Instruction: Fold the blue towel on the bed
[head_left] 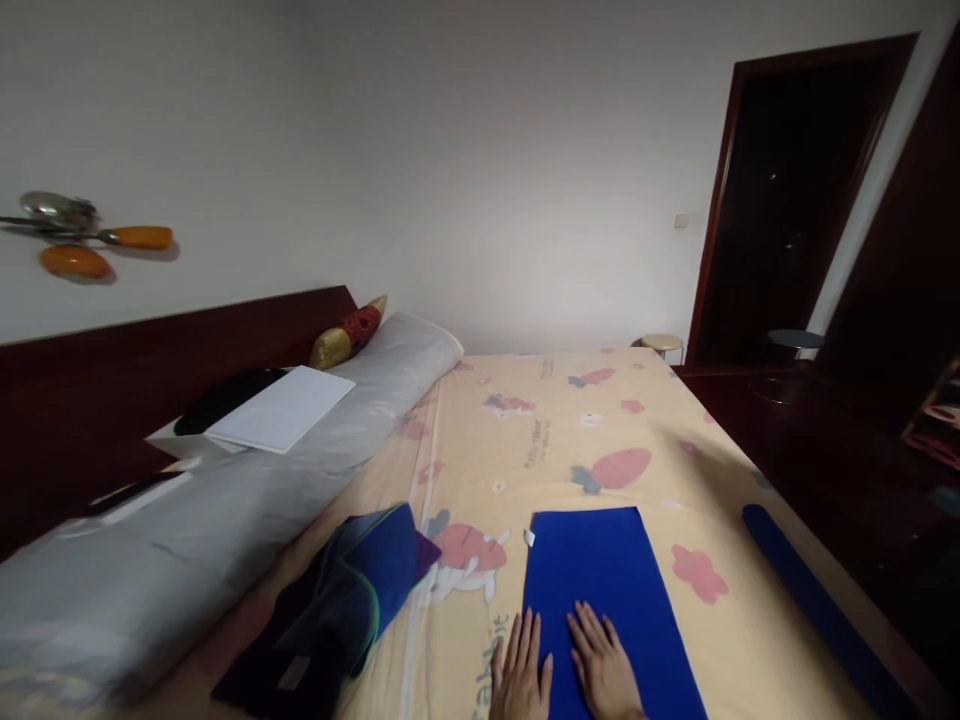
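A flat blue cloth, folded into a rectangle, lies on the yellow patterned bedsheet near the bed's front. My left hand rests palm down at the cloth's left edge, fingers apart. My right hand lies flat on the cloth beside it, fingers spread. Neither hand holds anything. A small white tag sticks out at the cloth's upper left corner.
A heap of dark blue and black clothes lies to the left. A long grey bolster runs along the dark headboard, with white paper on it. A blue strip lies at the bed's right edge. Stools stand by the dark doorway.
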